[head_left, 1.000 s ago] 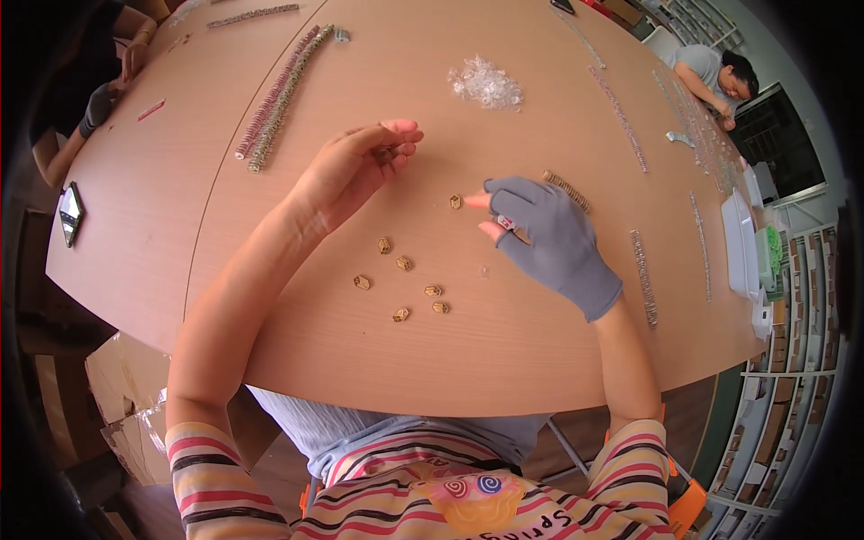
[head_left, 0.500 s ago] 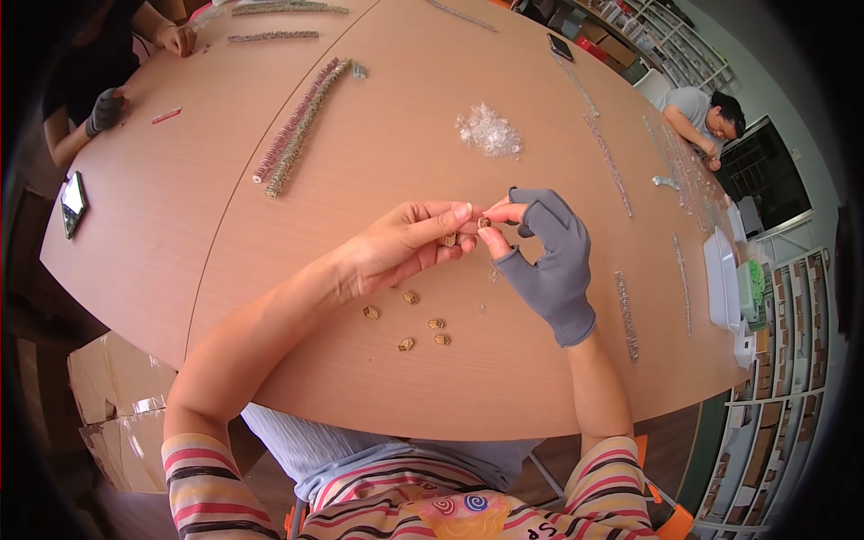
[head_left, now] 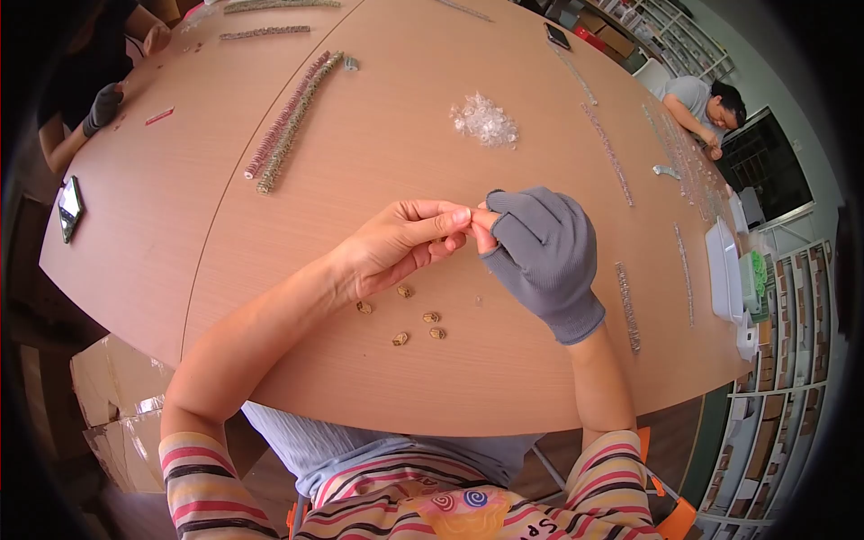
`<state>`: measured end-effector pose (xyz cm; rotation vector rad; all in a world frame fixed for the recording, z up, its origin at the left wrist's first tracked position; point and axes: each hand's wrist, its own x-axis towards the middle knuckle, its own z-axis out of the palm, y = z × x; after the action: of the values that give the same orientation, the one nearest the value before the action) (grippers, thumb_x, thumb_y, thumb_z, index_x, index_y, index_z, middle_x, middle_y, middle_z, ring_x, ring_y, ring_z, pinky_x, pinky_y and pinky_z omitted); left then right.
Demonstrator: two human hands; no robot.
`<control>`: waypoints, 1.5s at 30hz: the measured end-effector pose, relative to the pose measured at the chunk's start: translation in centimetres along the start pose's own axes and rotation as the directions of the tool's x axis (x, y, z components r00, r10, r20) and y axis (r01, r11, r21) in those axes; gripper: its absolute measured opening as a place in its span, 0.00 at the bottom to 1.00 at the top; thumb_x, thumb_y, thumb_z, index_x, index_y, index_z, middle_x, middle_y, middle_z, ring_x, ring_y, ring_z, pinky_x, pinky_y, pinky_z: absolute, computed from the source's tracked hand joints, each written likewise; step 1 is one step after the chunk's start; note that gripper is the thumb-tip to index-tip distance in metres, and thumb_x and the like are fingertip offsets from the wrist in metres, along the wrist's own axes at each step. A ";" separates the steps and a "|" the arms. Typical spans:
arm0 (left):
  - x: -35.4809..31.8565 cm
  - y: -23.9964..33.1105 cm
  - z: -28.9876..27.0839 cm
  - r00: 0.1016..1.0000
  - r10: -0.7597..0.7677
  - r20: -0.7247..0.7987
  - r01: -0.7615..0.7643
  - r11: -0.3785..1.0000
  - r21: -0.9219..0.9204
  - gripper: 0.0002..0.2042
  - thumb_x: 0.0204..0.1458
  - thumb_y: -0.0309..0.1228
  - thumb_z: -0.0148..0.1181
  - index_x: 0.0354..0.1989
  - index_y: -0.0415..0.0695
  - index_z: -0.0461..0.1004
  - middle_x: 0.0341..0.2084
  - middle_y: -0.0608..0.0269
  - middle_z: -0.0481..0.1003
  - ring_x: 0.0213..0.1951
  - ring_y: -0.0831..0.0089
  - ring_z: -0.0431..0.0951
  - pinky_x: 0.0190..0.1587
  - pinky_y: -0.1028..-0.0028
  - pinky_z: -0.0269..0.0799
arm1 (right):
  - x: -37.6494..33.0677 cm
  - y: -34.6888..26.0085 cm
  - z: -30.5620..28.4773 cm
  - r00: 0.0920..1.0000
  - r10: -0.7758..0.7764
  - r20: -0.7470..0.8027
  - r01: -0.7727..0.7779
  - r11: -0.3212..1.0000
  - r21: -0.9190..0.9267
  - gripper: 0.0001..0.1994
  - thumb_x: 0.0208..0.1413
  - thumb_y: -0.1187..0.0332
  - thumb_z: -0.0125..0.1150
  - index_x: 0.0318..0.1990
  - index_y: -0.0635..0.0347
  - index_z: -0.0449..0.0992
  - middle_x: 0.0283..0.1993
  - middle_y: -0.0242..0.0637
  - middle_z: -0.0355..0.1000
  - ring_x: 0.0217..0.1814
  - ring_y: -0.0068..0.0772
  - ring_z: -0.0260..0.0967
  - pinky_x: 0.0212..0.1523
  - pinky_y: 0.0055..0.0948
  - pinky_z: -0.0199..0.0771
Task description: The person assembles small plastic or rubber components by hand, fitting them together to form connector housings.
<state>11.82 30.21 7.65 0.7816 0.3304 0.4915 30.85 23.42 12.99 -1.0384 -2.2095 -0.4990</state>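
My left hand [head_left: 409, 238] is bare, its thumb and forefinger pinched together above the table. Against its fingertips press those of my right hand [head_left: 544, 247], which wears a grey fingerless glove and is closed in a pinch too. Whatever lies between the fingers is hidden now. Below the hands, several small brown-and-gold faceted pieces [head_left: 431, 318] lie loose on the wooden table [head_left: 540, 378]. A tiny clear bit [head_left: 479, 301] sits to the right of them.
Beyond my hands is a heap of clear plastic bits [head_left: 486, 121]. To its left lie a pink stacked rod [head_left: 288, 117] and a greenish one [head_left: 301, 126]. Thin strands [head_left: 627, 306] and white trays [head_left: 723, 270] are at right. Co-workers sit at far left and far right.
My right hand has turned and closed in against my left fingertips. The small brown piece that showed in its pinch is now out of sight. The view has shifted slightly.
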 end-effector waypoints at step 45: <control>0.9 3.3 -4.1 0.891 0.287 -0.352 -0.299 0.954 0.020 0.09 0.60 0.23 0.50 0.47 0.37 0.73 0.41 0.64 0.73 0.41 0.78 0.72 0.50 0.78 0.71 | 1.3 -1.1 6.0 0.880 -0.173 0.442 -0.072 0.872 0.485 0.08 0.49 0.68 0.70 0.38 0.51 0.82 0.42 0.31 0.76 0.43 0.36 0.74 0.43 0.35 0.76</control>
<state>9.75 35.12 7.20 0.7105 0.5376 0.9267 27.00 26.90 9.47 -0.8800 -2.5951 0.3416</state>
